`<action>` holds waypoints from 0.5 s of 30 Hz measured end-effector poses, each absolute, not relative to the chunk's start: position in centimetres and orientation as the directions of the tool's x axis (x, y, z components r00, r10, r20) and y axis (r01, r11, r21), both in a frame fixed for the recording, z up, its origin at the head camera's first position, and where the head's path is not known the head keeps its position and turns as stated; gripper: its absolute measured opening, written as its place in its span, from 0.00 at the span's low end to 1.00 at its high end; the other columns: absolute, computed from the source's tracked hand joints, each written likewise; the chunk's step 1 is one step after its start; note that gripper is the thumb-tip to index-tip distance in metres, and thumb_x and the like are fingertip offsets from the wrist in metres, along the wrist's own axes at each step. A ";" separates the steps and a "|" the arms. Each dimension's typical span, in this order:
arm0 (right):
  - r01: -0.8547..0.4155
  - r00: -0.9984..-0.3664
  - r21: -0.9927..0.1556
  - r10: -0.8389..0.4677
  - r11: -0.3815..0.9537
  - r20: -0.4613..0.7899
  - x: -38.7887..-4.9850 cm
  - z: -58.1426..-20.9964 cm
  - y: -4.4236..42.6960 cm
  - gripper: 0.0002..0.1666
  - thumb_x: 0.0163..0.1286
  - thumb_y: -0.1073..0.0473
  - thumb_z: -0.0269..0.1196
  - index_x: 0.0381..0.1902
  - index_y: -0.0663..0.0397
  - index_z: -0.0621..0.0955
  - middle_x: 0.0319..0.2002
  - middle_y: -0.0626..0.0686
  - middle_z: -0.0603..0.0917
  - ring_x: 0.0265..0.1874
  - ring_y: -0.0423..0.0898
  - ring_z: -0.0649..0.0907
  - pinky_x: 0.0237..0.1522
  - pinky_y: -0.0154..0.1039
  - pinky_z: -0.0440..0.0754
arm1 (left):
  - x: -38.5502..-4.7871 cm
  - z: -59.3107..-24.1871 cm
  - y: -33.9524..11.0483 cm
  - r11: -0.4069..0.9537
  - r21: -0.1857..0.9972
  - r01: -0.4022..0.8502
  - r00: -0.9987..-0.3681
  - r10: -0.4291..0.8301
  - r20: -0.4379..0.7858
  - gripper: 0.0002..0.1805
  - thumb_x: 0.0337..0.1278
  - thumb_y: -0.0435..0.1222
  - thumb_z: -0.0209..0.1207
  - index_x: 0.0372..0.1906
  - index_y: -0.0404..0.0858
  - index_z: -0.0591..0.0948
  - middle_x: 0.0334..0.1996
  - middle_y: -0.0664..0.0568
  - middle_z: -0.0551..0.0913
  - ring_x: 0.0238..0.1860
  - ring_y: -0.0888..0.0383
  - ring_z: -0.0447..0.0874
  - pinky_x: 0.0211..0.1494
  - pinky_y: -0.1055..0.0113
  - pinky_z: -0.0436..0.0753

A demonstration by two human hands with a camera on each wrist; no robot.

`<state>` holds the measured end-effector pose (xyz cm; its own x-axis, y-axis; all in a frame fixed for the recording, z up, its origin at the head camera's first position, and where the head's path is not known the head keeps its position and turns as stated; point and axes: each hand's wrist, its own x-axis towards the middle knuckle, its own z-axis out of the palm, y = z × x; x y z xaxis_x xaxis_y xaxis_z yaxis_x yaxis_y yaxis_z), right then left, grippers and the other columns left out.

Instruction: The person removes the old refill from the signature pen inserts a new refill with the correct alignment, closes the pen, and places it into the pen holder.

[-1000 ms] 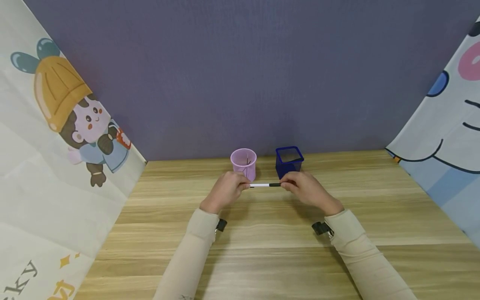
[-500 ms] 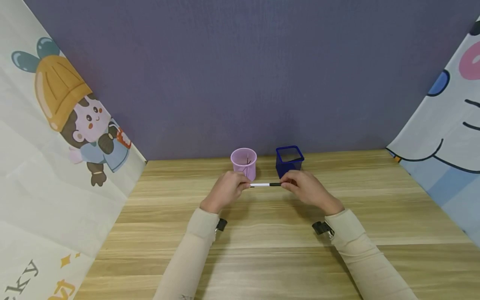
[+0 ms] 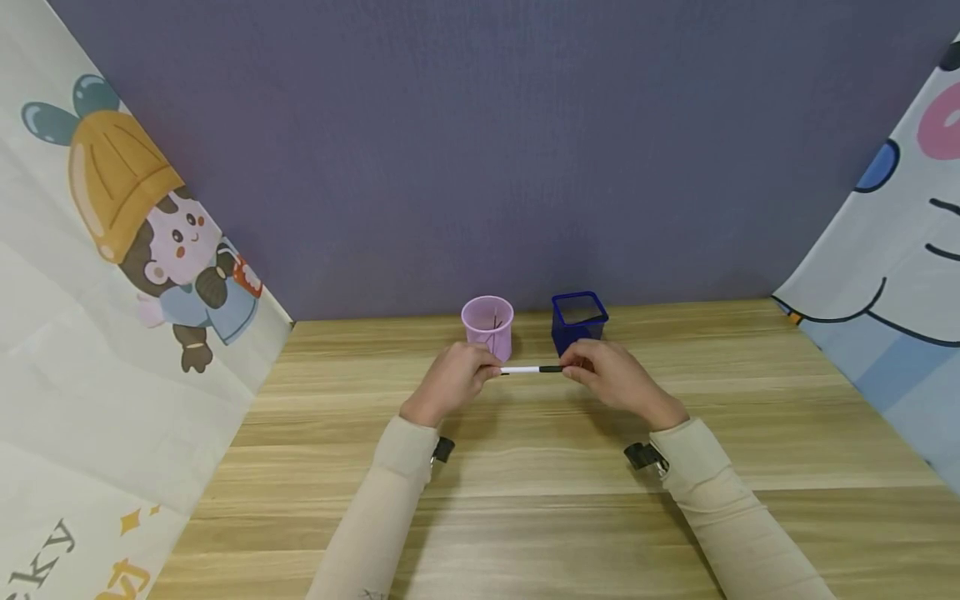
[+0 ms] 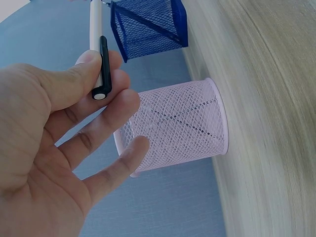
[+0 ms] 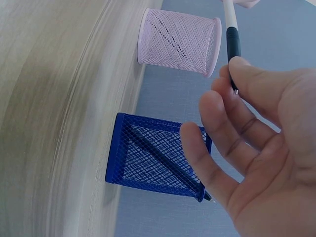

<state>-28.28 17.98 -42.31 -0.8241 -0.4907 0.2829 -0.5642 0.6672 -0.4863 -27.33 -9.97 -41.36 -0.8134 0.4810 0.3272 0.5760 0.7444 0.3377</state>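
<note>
Between both hands a white pen [image 3: 521, 369] with a black grip lies level above the table. My left hand [image 3: 452, 379] pinches its clip end between thumb and index finger; the black clip [image 4: 104, 64] shows in the left wrist view. At the other end my right hand [image 3: 617, 382] pinches the black grip, and a small metal tip pokes out past the fingers in the right wrist view. Behind the left hand stands a pink mesh pen cup [image 4: 177, 123] with thin dark sticks inside. A blue mesh pen holder [image 5: 158, 155] stands behind the right hand, a dark pen leaning in it.
The wood-grain table [image 3: 525, 500] runs back to a grey-purple wall panel [image 3: 480, 150]. Printed cartoon sheets [image 3: 90, 350] flank the table on the left and right. A small black device sits at each wrist.
</note>
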 end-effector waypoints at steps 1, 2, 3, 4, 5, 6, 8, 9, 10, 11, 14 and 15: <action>-0.565 -0.824 -0.486 -0.491 0.667 0.284 -28.3 -42.3 18.0 0.04 0.71 0.59 0.68 0.42 0.49 0.86 0.32 0.43 0.85 0.31 0.37 0.80 0.35 0.36 0.79 | -27.3 -41.4 -10.0 0.745 0.339 0.575 -0.814 0.480 0.326 0.06 0.61 0.35 0.68 0.39 0.39 0.91 0.38 0.50 0.92 0.42 0.53 0.91 0.52 0.57 0.88; -0.564 -0.824 -0.486 -0.490 0.667 0.284 -28.3 -42.3 18.0 0.04 0.70 0.59 0.68 0.42 0.49 0.86 0.32 0.43 0.85 0.31 0.37 0.80 0.35 0.36 0.79 | -27.3 -41.4 -10.0 0.744 0.340 0.575 -0.815 0.479 0.326 0.05 0.61 0.35 0.68 0.39 0.39 0.91 0.38 0.50 0.92 0.42 0.53 0.91 0.52 0.57 0.88; -0.565 -0.824 -0.486 -0.490 0.667 0.286 -28.3 -42.3 18.0 0.04 0.70 0.59 0.68 0.42 0.49 0.86 0.32 0.43 0.85 0.31 0.37 0.80 0.35 0.36 0.79 | -27.3 -41.4 -9.9 0.745 0.342 0.573 -0.815 0.478 0.326 0.05 0.62 0.35 0.68 0.39 0.39 0.91 0.39 0.50 0.92 0.43 0.53 0.91 0.52 0.58 0.88; -0.567 -0.823 -0.485 -0.490 0.666 0.289 -28.3 -42.3 18.0 0.04 0.70 0.59 0.68 0.42 0.49 0.86 0.32 0.43 0.85 0.31 0.37 0.80 0.35 0.36 0.79 | -27.3 -41.4 -9.9 0.745 0.343 0.572 -0.817 0.477 0.326 0.05 0.62 0.35 0.68 0.39 0.39 0.91 0.39 0.50 0.92 0.43 0.53 0.91 0.52 0.58 0.88; -0.569 -0.821 -0.485 -0.491 0.664 0.291 -28.3 -42.3 18.0 0.04 0.70 0.59 0.68 0.42 0.49 0.86 0.32 0.43 0.85 0.31 0.37 0.80 0.35 0.36 0.79 | -27.3 -41.4 -9.9 0.746 0.344 0.571 -0.817 0.476 0.325 0.05 0.62 0.35 0.68 0.39 0.39 0.91 0.39 0.50 0.92 0.43 0.53 0.91 0.52 0.58 0.88; -0.572 -0.819 -0.483 -0.492 0.663 0.294 -28.3 -42.4 18.0 0.04 0.70 0.59 0.68 0.42 0.49 0.86 0.32 0.43 0.85 0.31 0.37 0.80 0.35 0.36 0.79 | -27.3 -41.4 -9.9 0.746 0.346 0.570 -0.818 0.475 0.324 0.05 0.62 0.35 0.68 0.39 0.39 0.91 0.39 0.50 0.92 0.43 0.53 0.91 0.52 0.58 0.88; -0.576 -0.817 -0.480 -0.494 0.662 0.299 -28.3 -42.3 18.0 0.04 0.70 0.60 0.69 0.41 0.49 0.86 0.32 0.43 0.85 0.31 0.37 0.80 0.35 0.36 0.79 | -27.3 -41.3 -9.9 0.747 0.348 0.567 -0.821 0.473 0.321 0.05 0.62 0.35 0.68 0.39 0.39 0.91 0.39 0.50 0.92 0.43 0.53 0.91 0.52 0.58 0.88; -0.578 -0.815 -0.478 -0.495 0.661 0.302 -28.3 -42.3 18.0 0.04 0.70 0.60 0.69 0.41 0.49 0.86 0.32 0.43 0.85 0.31 0.37 0.80 0.35 0.36 0.79 | -27.3 -41.3 -9.9 0.748 0.346 0.565 -0.821 0.473 0.319 0.05 0.62 0.35 0.68 0.39 0.39 0.91 0.39 0.50 0.92 0.43 0.53 0.91 0.52 0.58 0.88; -0.578 -0.815 -0.479 -0.495 0.660 0.302 -28.3 -42.3 18.0 0.04 0.70 0.60 0.69 0.41 0.49 0.86 0.32 0.43 0.84 0.31 0.37 0.80 0.35 0.36 0.79 | -27.3 -41.3 -9.9 0.749 0.346 0.564 -0.822 0.472 0.318 0.05 0.62 0.35 0.68 0.39 0.39 0.91 0.39 0.50 0.92 0.43 0.53 0.91 0.52 0.58 0.88; -0.578 -0.815 -0.480 -0.495 0.660 0.302 -28.3 -42.3 18.0 0.03 0.70 0.60 0.69 0.41 0.49 0.85 0.32 0.43 0.84 0.31 0.37 0.79 0.35 0.36 0.79 | -27.3 -41.3 -9.9 0.750 0.346 0.563 -0.823 0.472 0.316 0.05 0.61 0.35 0.68 0.39 0.39 0.91 0.39 0.50 0.92 0.43 0.53 0.91 0.52 0.58 0.88; -0.574 -0.817 -0.485 -0.493 0.659 0.298 -28.3 -42.2 18.0 0.03 0.70 0.60 0.69 0.41 0.49 0.85 0.32 0.43 0.84 0.31 0.37 0.79 0.35 0.36 0.79 | -27.3 -41.3 -9.8 0.751 0.347 0.561 -0.825 0.472 0.313 0.05 0.62 0.35 0.68 0.39 0.39 0.91 0.39 0.50 0.92 0.43 0.53 0.91 0.52 0.58 0.88; -0.574 -0.818 -0.487 -0.492 0.659 0.297 -28.3 -42.2 17.9 0.03 0.70 0.60 0.69 0.41 0.49 0.85 0.32 0.43 0.84 0.31 0.37 0.79 0.35 0.36 0.79 | -27.3 -41.3 -9.8 0.752 0.347 0.561 -0.825 0.471 0.312 0.05 0.62 0.35 0.68 0.39 0.39 0.91 0.39 0.50 0.92 0.43 0.53 0.91 0.52 0.58 0.88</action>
